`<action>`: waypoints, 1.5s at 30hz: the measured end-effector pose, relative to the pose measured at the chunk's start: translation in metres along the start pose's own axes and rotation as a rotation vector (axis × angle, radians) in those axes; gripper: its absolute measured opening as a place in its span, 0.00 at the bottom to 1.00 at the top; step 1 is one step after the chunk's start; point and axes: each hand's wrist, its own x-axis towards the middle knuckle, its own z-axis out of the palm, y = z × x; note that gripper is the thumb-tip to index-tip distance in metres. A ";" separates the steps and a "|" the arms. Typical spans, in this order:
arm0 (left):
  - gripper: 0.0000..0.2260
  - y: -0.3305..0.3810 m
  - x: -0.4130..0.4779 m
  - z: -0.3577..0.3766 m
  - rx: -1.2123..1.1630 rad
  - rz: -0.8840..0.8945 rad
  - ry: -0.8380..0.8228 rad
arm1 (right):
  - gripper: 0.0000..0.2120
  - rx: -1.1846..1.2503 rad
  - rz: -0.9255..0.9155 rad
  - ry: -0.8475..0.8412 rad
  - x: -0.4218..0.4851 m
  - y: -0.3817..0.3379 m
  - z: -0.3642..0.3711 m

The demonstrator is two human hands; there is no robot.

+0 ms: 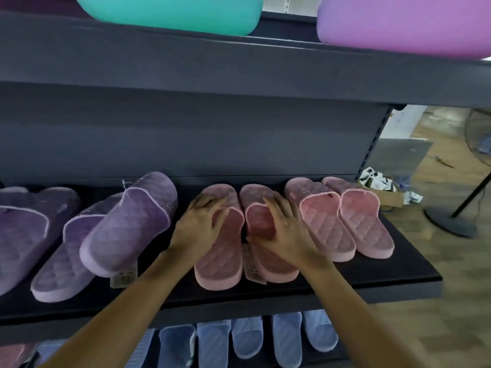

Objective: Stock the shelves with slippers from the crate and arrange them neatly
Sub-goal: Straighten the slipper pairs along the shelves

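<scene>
Head view, middle shelf [385,272].
1. Left hand [202,221]: fingers spread and laid over the strap of the left pink slipper [220,266], pressing on it.
2. Right hand [287,229]: fingers spread over the strap of the right pink slipper [276,266], thumb reaching across its footbed.
3. The two slippers lie side by side, touching, toes toward the back panel; a price tag [255,269] hangs between them.
4. A second pink pair [345,229] sits just to the right.
5. Purple slippers [127,224] lie to the left, one tilted onto another.
6. Blue slippers [247,338] fill the shelf below.
</scene>
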 end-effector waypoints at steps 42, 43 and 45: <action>0.24 0.032 -0.025 -0.007 -0.058 0.279 -0.364 | 0.16 0.090 -0.126 0.287 0.029 0.046 -0.016; 0.27 0.033 -0.026 -0.007 -0.030 0.280 -0.434 | 0.15 0.090 -0.134 0.279 0.028 0.046 -0.016; 0.34 0.033 -0.027 -0.007 0.014 0.289 -0.508 | 0.13 0.090 -0.145 0.261 0.025 0.046 -0.015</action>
